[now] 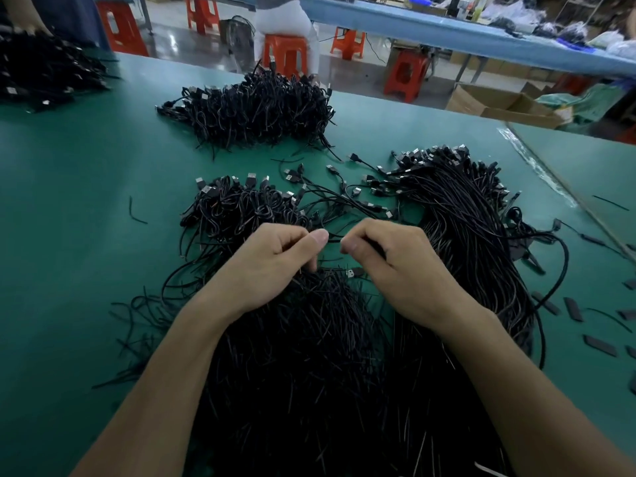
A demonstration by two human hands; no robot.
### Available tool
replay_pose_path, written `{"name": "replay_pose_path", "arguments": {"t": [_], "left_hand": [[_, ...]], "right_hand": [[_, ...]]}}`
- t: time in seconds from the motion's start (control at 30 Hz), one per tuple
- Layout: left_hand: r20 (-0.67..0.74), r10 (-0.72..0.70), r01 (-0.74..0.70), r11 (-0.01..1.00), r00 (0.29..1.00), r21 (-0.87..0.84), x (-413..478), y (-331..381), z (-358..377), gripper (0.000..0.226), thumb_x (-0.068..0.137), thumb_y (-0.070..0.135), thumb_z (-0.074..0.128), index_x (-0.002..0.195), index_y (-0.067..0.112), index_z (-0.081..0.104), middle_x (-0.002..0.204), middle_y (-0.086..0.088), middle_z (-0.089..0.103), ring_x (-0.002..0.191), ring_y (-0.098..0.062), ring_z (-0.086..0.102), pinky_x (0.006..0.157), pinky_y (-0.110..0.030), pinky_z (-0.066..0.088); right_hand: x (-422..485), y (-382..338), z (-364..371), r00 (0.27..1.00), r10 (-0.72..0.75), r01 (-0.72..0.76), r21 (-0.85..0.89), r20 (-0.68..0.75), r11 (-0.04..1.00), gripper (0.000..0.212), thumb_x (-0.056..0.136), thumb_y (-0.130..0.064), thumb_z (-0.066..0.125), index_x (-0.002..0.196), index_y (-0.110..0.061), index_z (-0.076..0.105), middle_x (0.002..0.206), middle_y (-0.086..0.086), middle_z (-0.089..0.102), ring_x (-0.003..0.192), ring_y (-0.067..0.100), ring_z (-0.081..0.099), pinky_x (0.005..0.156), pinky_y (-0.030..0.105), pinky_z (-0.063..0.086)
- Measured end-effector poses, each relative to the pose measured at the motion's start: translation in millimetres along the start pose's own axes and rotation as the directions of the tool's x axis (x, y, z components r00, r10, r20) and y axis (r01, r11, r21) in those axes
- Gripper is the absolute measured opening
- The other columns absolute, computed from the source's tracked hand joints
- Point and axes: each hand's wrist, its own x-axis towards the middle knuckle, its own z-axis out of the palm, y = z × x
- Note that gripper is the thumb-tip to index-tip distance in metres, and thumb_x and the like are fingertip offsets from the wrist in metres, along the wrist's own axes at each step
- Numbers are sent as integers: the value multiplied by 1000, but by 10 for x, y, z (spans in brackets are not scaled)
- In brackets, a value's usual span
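Observation:
My left hand [275, 259] and my right hand [389, 266] are held close together over a big heap of black cables [309, 356] on the green table [69, 235]. Both hands have curled fingers and pinch one thin black cable [333, 239] that spans the small gap between my thumbs. A USB plug [351, 272] lies just under my right hand. To the left beyond my hands sits a pile of coiled USB cables [237, 208]; to the right lies a long bundle of straight cables [464, 215].
A larger pile of bundled cables [258, 111] sits further back, another dark pile [44, 70] at the far left. Short black sleeves [573, 308] lie scattered at the right. Beyond the table stand orange stools [287, 53], a cardboard box [499, 105] and a seated person [285, 18].

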Motion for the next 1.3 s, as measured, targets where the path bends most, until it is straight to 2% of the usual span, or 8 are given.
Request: {"name": "replay_pose_path", "arguments": {"t": [0.23,0.33,0.47,0.63,0.73,0.9,1.07,1.3], "left_hand": [[371,102,135,818,923,-559,-143,218,39,55,101,54,41,64,22,65,50,9,28,42,-7,20,39,-17,23],[251,166,93,631,954,-771,-142,305,86,48,102,48,42,77,22,73,52,14,30,43,-2,23,38,-12,25],[-68,81,-97,457,994,-884,-64,310,96,44,103,38,37,99,19,76,55,13,37,47,0,30,39,-12,30],[-381,33,-220,861,924,-459,-26,170,148,36,109,20,33,105,13,69,68,8,57,59,-6,53,53,-18,46],[-237,106,-136,984,966,-115,-57,156,198,33,107,16,39,98,10,71,77,0,71,67,-8,68,61,-17,52],[55,-32,44,971,998,-236,-129,284,293,53,100,44,39,59,22,64,42,3,49,34,-8,42,39,-18,35],[296,-100,248,817,950,-520,-200,402,216,65,95,64,35,53,19,55,40,10,30,31,-4,23,36,-16,21],[231,66,136,642,971,-754,-197,491,121,47,98,39,44,55,20,53,41,11,36,32,-2,30,35,-14,27]], "right_hand": [[115,-152,19,991,81,-24,446,-108,895,24,96,-38,60,82,-20,69,65,5,57,58,15,47,53,32,42],[75,-183,81,996,91,-77,450,-8,890,31,99,-36,53,86,-13,69,66,20,52,55,31,41,51,46,39],[-80,-193,161,974,99,-139,190,206,972,29,102,-33,51,76,-35,63,55,-11,51,46,6,38,45,26,34],[-260,-328,77,961,51,-72,70,272,995,31,101,-41,47,88,-22,68,67,-9,60,50,7,49,46,21,37],[-194,-374,-80,991,21,-37,115,133,993,26,98,-28,54,79,-19,68,65,-12,60,49,3,48,46,14,34],[-120,-355,-294,999,-13,4,173,47,985,22,95,-28,65,74,-28,70,68,-15,67,52,3,53,52,12,38],[-86,-386,-271,996,-82,83,350,-18,933,13,92,-27,70,82,-20,75,69,-5,73,66,27,67,65,49,54],[-124,-210,-63,995,93,-58,542,-38,838,29,89,-48,57,74,-25,65,55,-6,52,48,4,41,44,16,33]]}}
